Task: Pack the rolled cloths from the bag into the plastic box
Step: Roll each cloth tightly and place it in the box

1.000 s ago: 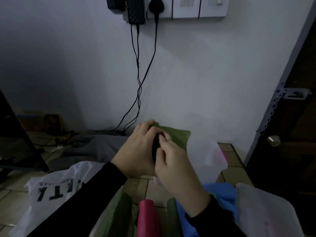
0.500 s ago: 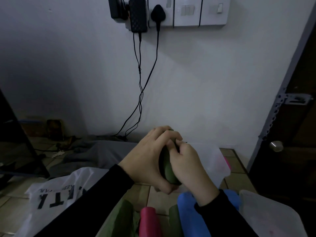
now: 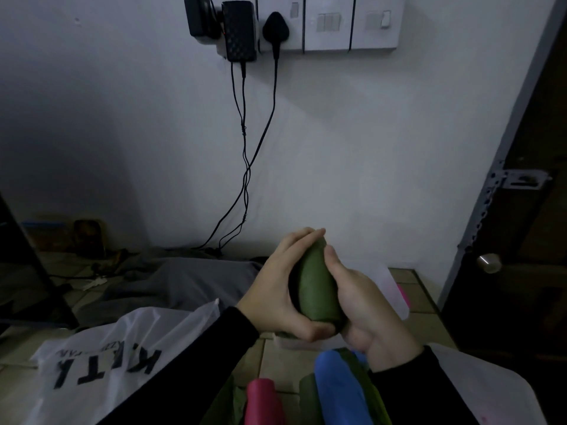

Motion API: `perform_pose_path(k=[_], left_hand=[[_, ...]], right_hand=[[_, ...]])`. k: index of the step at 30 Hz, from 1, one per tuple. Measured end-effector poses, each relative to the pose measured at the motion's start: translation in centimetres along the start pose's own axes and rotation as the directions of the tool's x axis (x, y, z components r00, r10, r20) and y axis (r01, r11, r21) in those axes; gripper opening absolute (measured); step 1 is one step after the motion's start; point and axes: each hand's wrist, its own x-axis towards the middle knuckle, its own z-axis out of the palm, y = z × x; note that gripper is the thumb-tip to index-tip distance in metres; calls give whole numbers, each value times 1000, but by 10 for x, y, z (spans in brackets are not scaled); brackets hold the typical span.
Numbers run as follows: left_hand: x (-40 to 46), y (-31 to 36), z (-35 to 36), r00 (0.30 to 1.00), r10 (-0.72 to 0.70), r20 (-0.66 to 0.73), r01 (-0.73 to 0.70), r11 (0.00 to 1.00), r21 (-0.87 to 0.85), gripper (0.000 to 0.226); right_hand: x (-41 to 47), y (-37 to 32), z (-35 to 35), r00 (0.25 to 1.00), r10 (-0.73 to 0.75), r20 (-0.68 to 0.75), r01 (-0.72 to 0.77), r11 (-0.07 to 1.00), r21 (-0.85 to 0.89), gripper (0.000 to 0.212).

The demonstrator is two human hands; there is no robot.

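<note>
At the near edge of the tiled floor [image 3: 276,360], a blue rolled cloth [image 3: 339,391], a pink rolled cloth [image 3: 264,403] and dark green rolls are seen lying side by side. A translucent plastic lid [image 3: 478,391] is seen at the near right, and a white plastic bag [image 3: 101,360] with black lettering at the near left. Above these, a green rolled cloth [image 3: 319,289] is gripped between both hands: the left hand [image 3: 276,289] is curled round its left side, the right hand [image 3: 365,305] round its right side. Compared with half a second ago, the roll is shown more fully, and the right hand has been shifted to the side. Behind the hands, part of the clear plastic box [image 3: 392,286] is visible. Farther off, a grey cloth [image 3: 190,277] is spread on the floor. Black cables [image 3: 245,154] are hung down the white wall [image 3: 368,148] from a socket strip [image 3: 325,23], and a dark door [image 3: 527,240] stands at the right.
</note>
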Motion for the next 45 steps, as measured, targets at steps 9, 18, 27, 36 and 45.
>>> perform_pose_path(k=[9, 18, 27, 36, 45], left_hand=[[6, -6, 34, 961, -66, -268, -5, 967, -256, 115], [5, -14, 61, 901, -209, -380, -20, 856, -517, 119], [13, -29, 11, 970, -238, 37, 223, 827, -517, 95], [28, -24, 11, 843, -526, 112, 529, 775, -345, 38], [42, -25, 8, 803, -525, 282, 588, 774, -235, 39]], right_hand=[[-2, -12, -10, 982, 105, 157, -144, 954, 261, 50], [7, -11, -16, 964, 120, 237, -199, 919, 341, 44], [32, 2, -21, 998, -42, 56, 29, 976, 214, 38], [59, 21, -26, 942, -316, -111, 317, 948, -4, 51], [78, 9, -50, 975, -208, -78, 219, 957, 190, 24]])
